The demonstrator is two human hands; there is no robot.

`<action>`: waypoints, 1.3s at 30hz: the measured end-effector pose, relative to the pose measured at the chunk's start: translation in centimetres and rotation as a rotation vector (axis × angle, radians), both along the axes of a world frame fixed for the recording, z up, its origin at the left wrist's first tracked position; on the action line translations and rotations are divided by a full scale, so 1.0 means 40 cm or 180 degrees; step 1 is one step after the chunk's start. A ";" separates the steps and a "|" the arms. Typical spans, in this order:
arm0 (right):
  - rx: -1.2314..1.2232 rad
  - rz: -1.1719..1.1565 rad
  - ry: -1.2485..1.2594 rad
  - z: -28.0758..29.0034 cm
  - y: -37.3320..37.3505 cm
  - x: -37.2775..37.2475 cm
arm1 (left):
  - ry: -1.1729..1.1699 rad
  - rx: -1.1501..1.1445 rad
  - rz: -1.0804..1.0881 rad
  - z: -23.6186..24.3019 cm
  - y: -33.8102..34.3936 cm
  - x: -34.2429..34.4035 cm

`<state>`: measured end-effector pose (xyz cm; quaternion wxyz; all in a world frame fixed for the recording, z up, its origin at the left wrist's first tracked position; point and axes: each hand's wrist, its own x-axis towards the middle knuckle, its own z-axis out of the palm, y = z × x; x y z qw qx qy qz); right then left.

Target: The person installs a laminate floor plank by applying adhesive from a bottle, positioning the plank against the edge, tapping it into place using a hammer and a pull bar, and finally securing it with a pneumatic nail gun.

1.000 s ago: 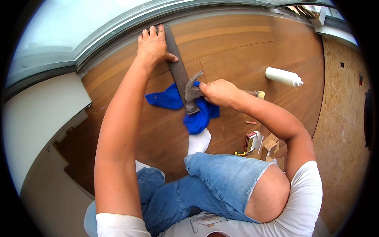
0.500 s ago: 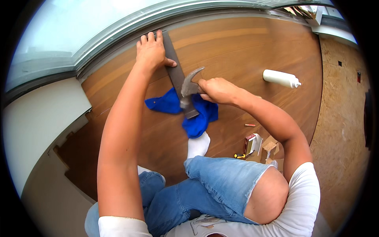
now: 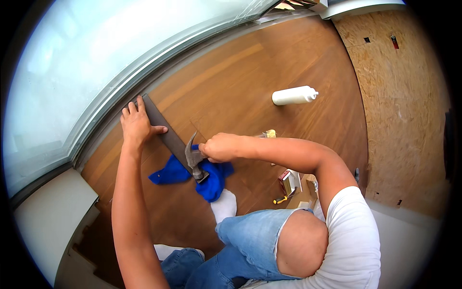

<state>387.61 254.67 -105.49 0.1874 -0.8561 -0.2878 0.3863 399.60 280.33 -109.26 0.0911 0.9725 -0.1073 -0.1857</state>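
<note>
A dark flat metal pull bar [image 3: 169, 137] lies slantwise on the brown wood floor, its far end against the window frame. My left hand [image 3: 135, 126] holds it near that end, fingers over the edge and thumb across its top. In my right hand [image 3: 221, 147] is a claw hammer [image 3: 194, 159], gripped by its handle, the rest of which is hidden behind my fingers and forearm. The hammer's head rests at or just over the bar's near end; contact is unclear. Beneath that end is a bunched blue cloth [image 3: 211, 187].
A white squeeze bottle [image 3: 293, 95] lies to the right. My socked foot [image 3: 224, 206] is beside the cloth. Near my knee are a small box [image 3: 288, 182] and a yellow-handled screwdriver [image 3: 280, 199]. Glass [image 3: 120, 43] borders the floor at the far left, a bare wood-chip board [image 3: 399, 106] the right.
The whole view has shifted, so my hands and the floor things appear further left and the hands lower. The hammer head is now at the bar's near end; both grips are unchanged.
</note>
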 end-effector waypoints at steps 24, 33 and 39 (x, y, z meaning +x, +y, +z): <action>-0.0173 -0.1327 -0.0391 -0.032 -0.019 -0.119 | -0.0400 -0.0372 0.0442 -0.013 0.030 -0.067; 0.0051 -0.3786 0.0033 -0.061 -0.161 -0.198 | 0.0047 -0.0459 0.1580 -0.012 -0.100 -0.136; 0.0045 -0.3780 -0.0045 -0.084 -0.180 -0.221 | 0.0247 -0.0529 0.2144 -0.064 -0.119 -0.101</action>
